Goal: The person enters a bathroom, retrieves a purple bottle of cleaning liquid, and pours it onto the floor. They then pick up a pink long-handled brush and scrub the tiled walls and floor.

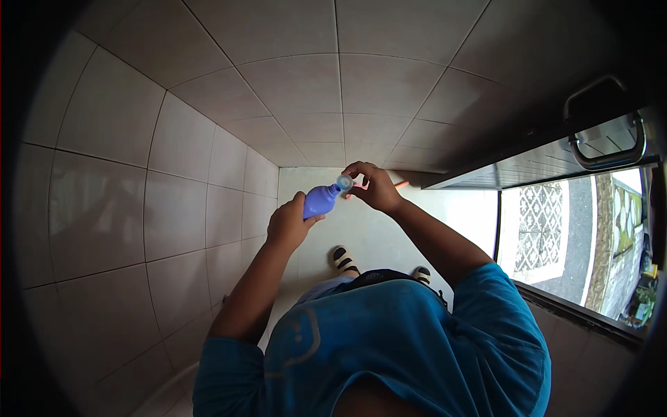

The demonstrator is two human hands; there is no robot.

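Between tiled walls [389, 28], above a pale floor [306, 240], a person in a blue shirt [410, 340] holds a tilted purple bottle [319, 201] out front, left hand [287, 221] wrapped around its body, right hand [375, 189] pinching a clear cap [344, 182] at the neck; whether it is seated cannot be told. A firm hold without squeezing, cap square to the neck, should serve best. No brand, label or writing is readable

Daylight from the doorway [577, 236] glares on the floor [462, 219], while dim tiled walls [104, 208] bend toward black corners.
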